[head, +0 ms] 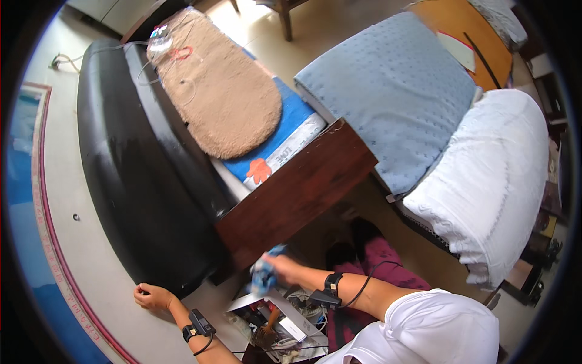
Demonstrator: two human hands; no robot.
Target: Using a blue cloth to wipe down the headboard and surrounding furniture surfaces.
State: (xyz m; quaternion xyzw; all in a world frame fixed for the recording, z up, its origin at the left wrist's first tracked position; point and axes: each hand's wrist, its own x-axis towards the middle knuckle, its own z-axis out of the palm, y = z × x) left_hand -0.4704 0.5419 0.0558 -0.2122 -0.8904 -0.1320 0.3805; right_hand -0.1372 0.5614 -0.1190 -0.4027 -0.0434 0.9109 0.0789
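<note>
My right hand [287,269] grips a crumpled blue-and-white cloth [264,274], blurred by motion. The cloth is above an open white box [305,314] full of clutter: cables, a brown-handled brush [268,328] and a small white carton [292,329]. On the left, my left hand [155,298] is curled by the lower end of a black leather sofa back [150,182], next to the pale wall [91,255]. Something small and dark shows at its fingertips; whether it is held is unclear. Both wrists wear black strapped devices with cables.
A dark red wooden sofa armrest [295,195] stands ahead. Behind it, a fluffy beige mat [227,91] lies on a blue seat cover [291,102], with cables on top. Rightward are a blue-grey cloth-covered surface [386,86] and a white-covered one [495,182].
</note>
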